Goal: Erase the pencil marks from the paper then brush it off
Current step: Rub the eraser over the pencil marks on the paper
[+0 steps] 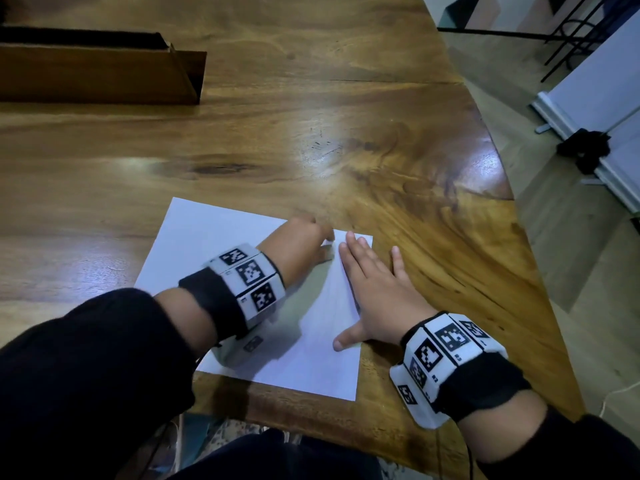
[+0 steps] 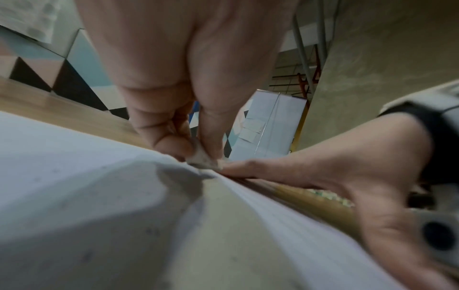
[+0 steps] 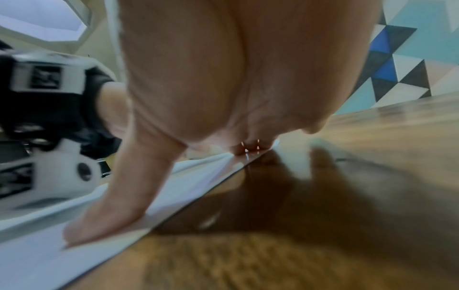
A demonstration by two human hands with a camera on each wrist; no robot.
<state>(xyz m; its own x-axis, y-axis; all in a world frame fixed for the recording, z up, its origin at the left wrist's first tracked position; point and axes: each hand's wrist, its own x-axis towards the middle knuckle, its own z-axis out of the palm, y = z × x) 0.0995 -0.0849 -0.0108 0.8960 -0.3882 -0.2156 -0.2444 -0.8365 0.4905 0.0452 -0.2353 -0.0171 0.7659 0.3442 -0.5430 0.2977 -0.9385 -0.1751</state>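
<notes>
A white sheet of paper (image 1: 207,244) lies near the front edge of the wooden table (image 1: 311,133). My left hand (image 1: 311,244) reaches across it and pinches a small white eraser (image 2: 205,160) between thumb and fingers, pressed onto the paper (image 2: 74,186) near its far right corner. My right hand (image 1: 370,289) lies flat with straight fingers on the paper's right edge, its little finger on the bare wood. In the right wrist view the thumb (image 3: 109,212) presses the paper (image 3: 37,264). Pencil marks are too faint to make out.
A long wooden box (image 1: 100,74) stands at the table's back left. The table's right edge (image 1: 512,209) curves close to my right hand, with floor and a white board (image 1: 595,109) beyond. Small dark specks dot the paper in the left wrist view.
</notes>
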